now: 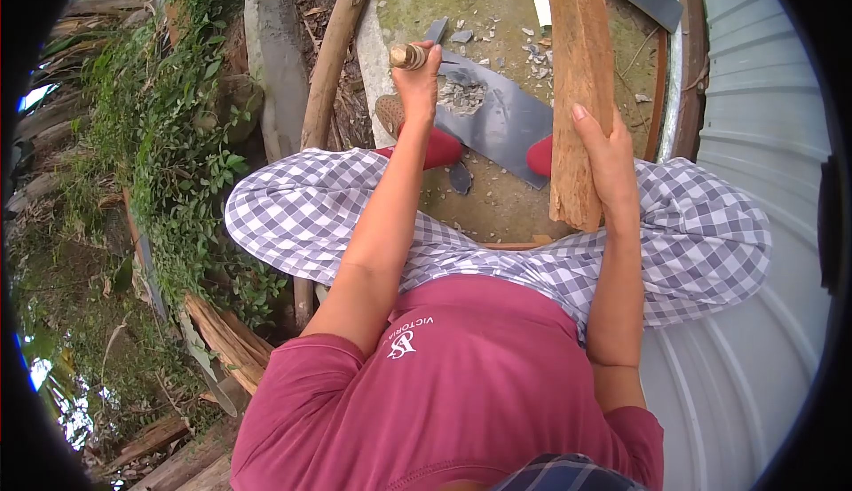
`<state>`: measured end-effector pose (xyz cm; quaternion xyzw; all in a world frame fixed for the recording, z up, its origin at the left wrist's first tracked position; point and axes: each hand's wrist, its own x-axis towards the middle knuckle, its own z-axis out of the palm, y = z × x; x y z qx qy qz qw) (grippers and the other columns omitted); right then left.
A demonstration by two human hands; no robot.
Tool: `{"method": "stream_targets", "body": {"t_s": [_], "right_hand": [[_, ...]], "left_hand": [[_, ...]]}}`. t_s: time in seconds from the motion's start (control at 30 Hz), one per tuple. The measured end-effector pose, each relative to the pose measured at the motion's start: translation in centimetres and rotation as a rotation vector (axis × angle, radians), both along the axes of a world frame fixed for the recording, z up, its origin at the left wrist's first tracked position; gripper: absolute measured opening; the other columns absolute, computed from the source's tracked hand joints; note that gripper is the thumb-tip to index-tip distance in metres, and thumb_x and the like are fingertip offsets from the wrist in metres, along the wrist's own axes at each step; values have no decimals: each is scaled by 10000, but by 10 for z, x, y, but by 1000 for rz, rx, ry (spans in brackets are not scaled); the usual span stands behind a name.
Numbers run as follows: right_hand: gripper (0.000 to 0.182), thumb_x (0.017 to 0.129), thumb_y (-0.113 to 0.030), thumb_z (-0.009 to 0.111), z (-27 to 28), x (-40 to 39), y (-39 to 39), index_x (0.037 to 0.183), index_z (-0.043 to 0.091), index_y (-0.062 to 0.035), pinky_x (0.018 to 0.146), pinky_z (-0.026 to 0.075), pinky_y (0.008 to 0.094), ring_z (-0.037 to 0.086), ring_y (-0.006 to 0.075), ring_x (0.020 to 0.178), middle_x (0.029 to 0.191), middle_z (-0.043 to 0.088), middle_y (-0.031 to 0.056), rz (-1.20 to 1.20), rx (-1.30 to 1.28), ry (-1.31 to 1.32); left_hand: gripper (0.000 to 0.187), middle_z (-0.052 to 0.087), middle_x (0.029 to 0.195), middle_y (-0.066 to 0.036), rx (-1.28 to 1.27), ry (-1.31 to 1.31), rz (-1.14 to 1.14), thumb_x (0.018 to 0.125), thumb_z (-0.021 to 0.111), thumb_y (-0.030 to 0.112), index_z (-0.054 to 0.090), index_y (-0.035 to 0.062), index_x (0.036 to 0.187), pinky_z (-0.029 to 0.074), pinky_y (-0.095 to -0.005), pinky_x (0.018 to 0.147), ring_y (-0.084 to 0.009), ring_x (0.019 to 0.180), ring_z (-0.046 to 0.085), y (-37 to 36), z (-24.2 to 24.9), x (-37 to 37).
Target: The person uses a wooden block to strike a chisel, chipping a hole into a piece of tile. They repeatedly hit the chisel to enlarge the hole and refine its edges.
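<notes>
Timber (pixel 581 47) is clasped by the half-open right hand (pixel 611 161), thumb flat presumably for steadiness, while the left hand (pixel 421 87) curls around a wooden handle (pixel 406 57) near the grey sheet (pixel 504 116) between red shoes (pixel 443 149).

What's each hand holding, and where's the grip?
Left hand: a tool, by its handle; its working end is unclear. Right hand: the wood, by its side, near the end closest to the body.

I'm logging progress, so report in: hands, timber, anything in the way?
Left hand closed on wooden handle. Right hand gripping timber. Grey sheet and loose chips lie below, possibly in the way.
</notes>
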<state>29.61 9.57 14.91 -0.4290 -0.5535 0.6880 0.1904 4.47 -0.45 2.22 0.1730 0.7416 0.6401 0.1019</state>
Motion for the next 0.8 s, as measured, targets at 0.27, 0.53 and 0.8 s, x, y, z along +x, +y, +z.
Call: {"method": "stream_targets", "body": {"t_s": [0.27, 0.53, 0.8], "right_hand": [[432, 851, -317, 595, -1, 2, 0, 1111, 510, 18, 496, 475, 289, 590, 145, 555, 762, 579, 75, -9, 0, 20], [431, 850, -311, 597, 0, 0, -1, 1118, 510, 16, 494, 479, 287, 595, 150, 544, 747, 577, 73, -1, 5, 13], [459, 840, -334, 606, -10, 1, 0, 1133, 526, 10, 576, 486, 288, 608, 154, 618, 792, 607, 90, 16, 33, -46]], "left_hand": [[119, 629, 779, -4, -140, 68, -111, 796, 697, 93, 660, 18, 879, 462, -236, 672, -80, 713, 568, 9, -12, 13], [141, 648, 793, -13, -216, 91, -125, 778, 713, 116, 660, 27, 873, 473, -243, 684, -81, 730, 582, 11, -15, 14], [139, 653, 788, -11, -319, 45, -222, 767, 717, 125, 662, 35, 857, 474, -246, 686, -82, 732, 590, 17, -8, 0]]}}
